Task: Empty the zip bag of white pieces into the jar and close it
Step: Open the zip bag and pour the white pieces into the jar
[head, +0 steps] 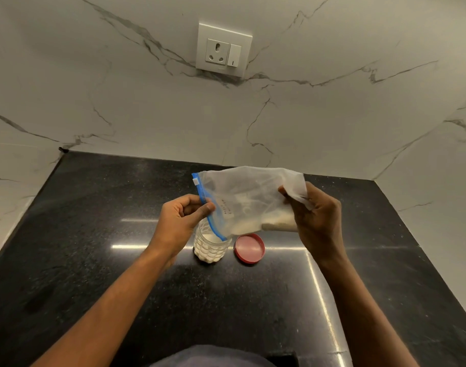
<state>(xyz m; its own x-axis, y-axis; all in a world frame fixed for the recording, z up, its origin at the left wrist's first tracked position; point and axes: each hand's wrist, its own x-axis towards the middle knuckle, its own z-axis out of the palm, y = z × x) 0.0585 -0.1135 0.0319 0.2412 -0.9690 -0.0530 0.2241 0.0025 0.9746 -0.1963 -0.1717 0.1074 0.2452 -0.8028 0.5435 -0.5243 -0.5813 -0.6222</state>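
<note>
Broadly, we count one of nearly everything before us. We see one white marble wall with grey veins [332, 115] rising behind one polished black speckled stone counter [94, 234], and on that wall one white socket plate with a switch [224, 50].

Above the counter we hold one clear plastic zip bag with a blue zip strip [242, 197], tilted so its zip edge points down and to the left, its lower corner hanging right over the mouth of the jar. Some white pieces [276, 223] are still bunched in the bag's lower right part, next to our right palm. We can make out a small handwritten label on the bag, too small to read, and one white slider at the top end of the zip.

We have two hands in play. Our left hand [181, 221] is pinched narrow, thumb against forefinger, on the blue strip midway along it. Our right hand [316, 215] is closed around the bag's bottom end, bunching the plastic.

Under the bag stands one clear dimpled plastic jar [212, 249], upright, uncapped, and partly filled with white pieces. Just to its right, apart from it, lies one round red plastic lid [249, 248], flat on the counter.
</note>
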